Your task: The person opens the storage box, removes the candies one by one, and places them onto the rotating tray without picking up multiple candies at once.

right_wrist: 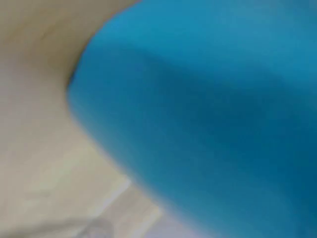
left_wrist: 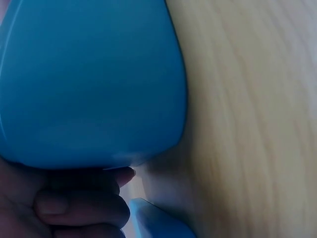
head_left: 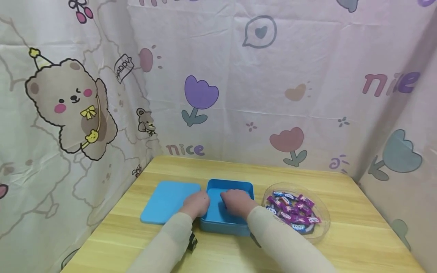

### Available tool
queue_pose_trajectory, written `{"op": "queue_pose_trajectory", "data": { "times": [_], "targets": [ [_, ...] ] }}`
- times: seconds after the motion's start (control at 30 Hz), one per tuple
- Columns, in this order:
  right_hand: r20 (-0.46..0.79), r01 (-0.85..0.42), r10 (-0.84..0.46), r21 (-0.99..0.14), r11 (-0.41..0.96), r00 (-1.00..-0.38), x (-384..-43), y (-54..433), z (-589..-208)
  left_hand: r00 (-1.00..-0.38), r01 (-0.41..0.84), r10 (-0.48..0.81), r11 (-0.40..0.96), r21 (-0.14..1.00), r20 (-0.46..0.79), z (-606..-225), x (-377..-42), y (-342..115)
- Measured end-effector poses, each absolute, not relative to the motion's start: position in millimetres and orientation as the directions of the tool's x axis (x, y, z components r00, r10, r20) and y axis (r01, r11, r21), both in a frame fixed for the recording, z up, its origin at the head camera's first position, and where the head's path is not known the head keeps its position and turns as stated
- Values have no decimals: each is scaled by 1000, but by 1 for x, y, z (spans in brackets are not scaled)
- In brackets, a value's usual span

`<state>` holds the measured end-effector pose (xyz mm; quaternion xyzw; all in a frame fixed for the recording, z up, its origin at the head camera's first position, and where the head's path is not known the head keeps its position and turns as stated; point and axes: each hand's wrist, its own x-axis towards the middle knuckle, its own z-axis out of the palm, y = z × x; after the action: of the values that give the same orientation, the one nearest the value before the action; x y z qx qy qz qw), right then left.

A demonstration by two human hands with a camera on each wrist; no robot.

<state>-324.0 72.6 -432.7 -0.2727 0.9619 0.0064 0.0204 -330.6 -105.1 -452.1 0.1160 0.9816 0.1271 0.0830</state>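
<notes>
A blue box (head_left: 228,222) sits open on the wooden table (head_left: 358,235), its flat blue lid (head_left: 167,201) lying just to its left. The left hand (head_left: 196,203) rests at the box's left wall, between box and lid — its fingers (left_wrist: 84,201) are curled, though whether they grip the wall I cannot tell. The right hand (head_left: 237,201) reaches down inside the box; its grasp is hidden too. To the right of the box stands a clear bowl (head_left: 321,231) of purple and blue wrapped candies (head_left: 293,212).
</notes>
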Motion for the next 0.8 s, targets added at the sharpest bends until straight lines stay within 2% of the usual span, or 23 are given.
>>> {"op": "queue_pose_trajectory", "data": {
  "times": [0.2, 0.37, 0.5, 0.63, 0.8],
  "targets": [
    [26, -549, -548, -59, 834, -836, -313, 114, -414, -961, 211, 253, 935, 284, -117, -460, -329, -100],
    [124, -525, -515, -63, 849, -848, -293, 179, -397, -959, 219, 259, 935, 279, -118, -460, -328, -99],
    [151, -502, -491, -41, 864, -858, -275, 236, -394, -961, 210, 253, 932, 296, -114, -457, -327, -99],
    [128, -502, -491, -72, 862, -862, -258, 285, -401, -960, 212, 256, 929, 303, -116, -456, -327, -100],
    [21, -410, -411, -134, 902, -912, -241, 319, -412, -958, 214, 258, 931, 295, -121, -456, -328, -102]
  ]
}}
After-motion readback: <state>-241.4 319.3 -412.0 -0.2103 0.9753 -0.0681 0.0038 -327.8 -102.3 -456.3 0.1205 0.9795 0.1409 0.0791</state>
